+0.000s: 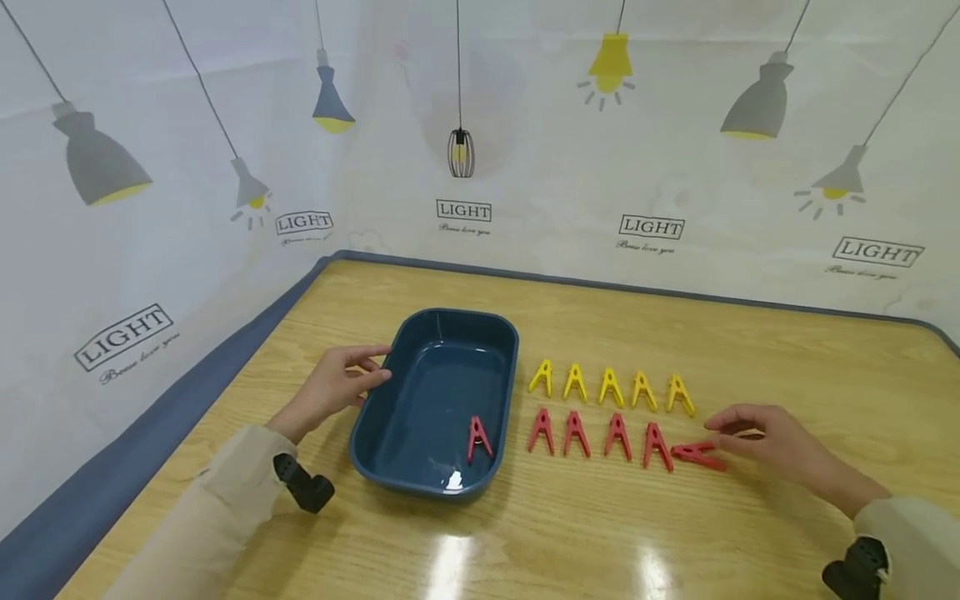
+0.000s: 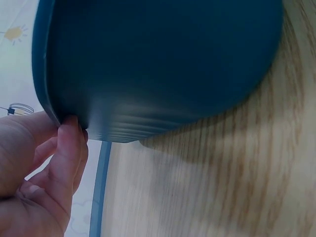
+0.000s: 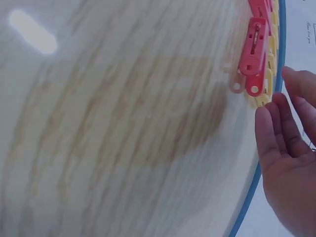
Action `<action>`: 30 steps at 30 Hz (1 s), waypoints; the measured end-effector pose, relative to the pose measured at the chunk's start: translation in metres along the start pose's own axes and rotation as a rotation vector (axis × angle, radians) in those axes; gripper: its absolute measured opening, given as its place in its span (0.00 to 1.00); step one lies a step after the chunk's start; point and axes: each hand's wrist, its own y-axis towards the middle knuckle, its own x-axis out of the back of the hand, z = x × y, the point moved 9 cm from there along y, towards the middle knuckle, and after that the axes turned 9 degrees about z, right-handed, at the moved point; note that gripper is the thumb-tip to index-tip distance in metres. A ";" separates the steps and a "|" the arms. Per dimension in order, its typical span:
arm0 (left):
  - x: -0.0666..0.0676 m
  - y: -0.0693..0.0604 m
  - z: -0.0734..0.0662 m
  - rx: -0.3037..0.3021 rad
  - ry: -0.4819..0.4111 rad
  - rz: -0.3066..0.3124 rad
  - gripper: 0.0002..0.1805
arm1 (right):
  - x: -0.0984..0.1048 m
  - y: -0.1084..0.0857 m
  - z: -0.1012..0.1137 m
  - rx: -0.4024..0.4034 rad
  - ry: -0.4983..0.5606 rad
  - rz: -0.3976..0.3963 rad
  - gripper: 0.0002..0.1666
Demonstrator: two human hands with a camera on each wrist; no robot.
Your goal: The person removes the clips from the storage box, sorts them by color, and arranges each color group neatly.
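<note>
A deep blue rectangular dish [image 1: 420, 400] stands on the table, with one red clothespin [image 1: 478, 439] inside near its right wall. My left hand [image 1: 341, 385] holds the dish's left rim between thumb and fingers, as the left wrist view shows close up. To the right of the dish, several yellow clothespins [image 1: 610, 387] form a row behind a row of several red clothespins [image 1: 576, 434]. The rightmost red clothespin [image 1: 697, 455] is turned sideways, unlike its neighbours. Beside it hovers my right hand [image 1: 765, 442], fingers loosely bent with a gap between thumb and fingertips, holding nothing.
The wooden table [image 1: 570, 533] has a dark blue edge along its back and left. A white wall covering [image 1: 555, 183] printed with hanging lamps rises behind it. Each wrist carries a small black camera, such as the left wrist camera [image 1: 302, 483].
</note>
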 end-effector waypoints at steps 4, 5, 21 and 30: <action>-0.002 0.001 0.001 0.004 -0.002 0.003 0.25 | -0.011 0.007 -0.005 0.003 0.043 0.083 0.12; -0.002 0.001 0.001 0.007 -0.003 0.002 0.25 | -0.012 0.008 -0.006 0.002 0.048 0.097 0.12; -0.001 0.000 0.000 -0.001 0.001 -0.002 0.25 | -0.011 0.000 -0.010 -0.083 0.038 0.064 0.12; 0.000 0.000 0.000 -0.007 0.018 -0.006 0.25 | -0.013 -0.009 -0.016 -0.203 0.040 -0.011 0.14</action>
